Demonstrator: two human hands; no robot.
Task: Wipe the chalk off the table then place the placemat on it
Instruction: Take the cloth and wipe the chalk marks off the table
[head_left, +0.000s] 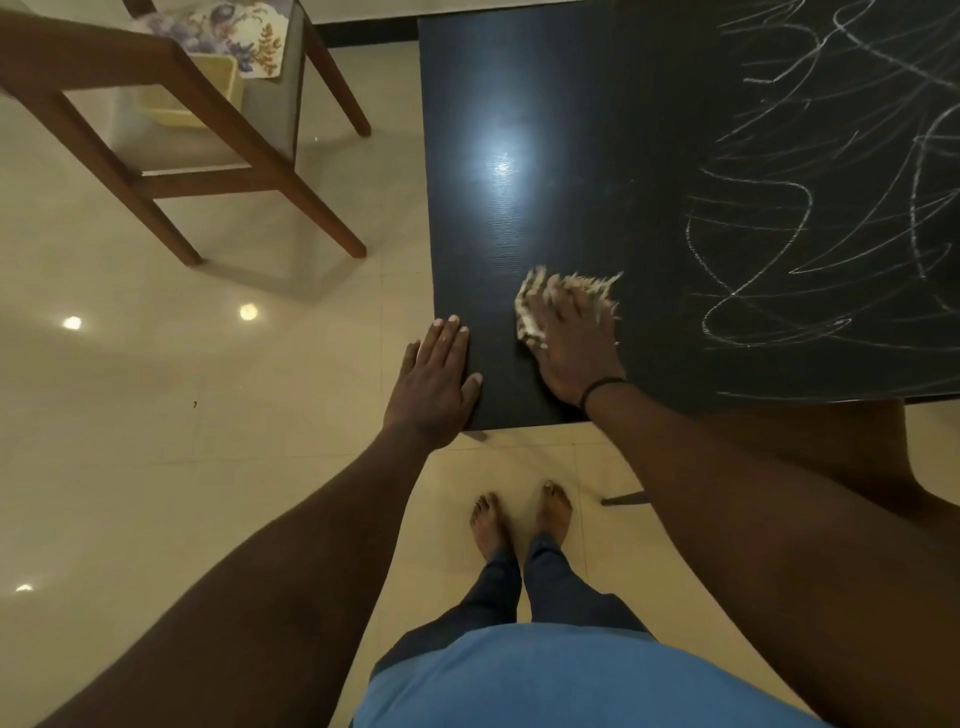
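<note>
A black table fills the upper right. White chalk scribbles cover its right part, while the left part shows bare with a light glare. My right hand presses flat on a pale, motion-blurred cloth near the table's front left area. Resting flat on the front left corner of the table is my left hand, its fingers straight. A floral placemat lies on a wooden chair at the top left.
The wooden chair stands on the glossy tiled floor left of the table, with a yellowish tub on its seat under the placemat. My bare feet stand at the table's front edge.
</note>
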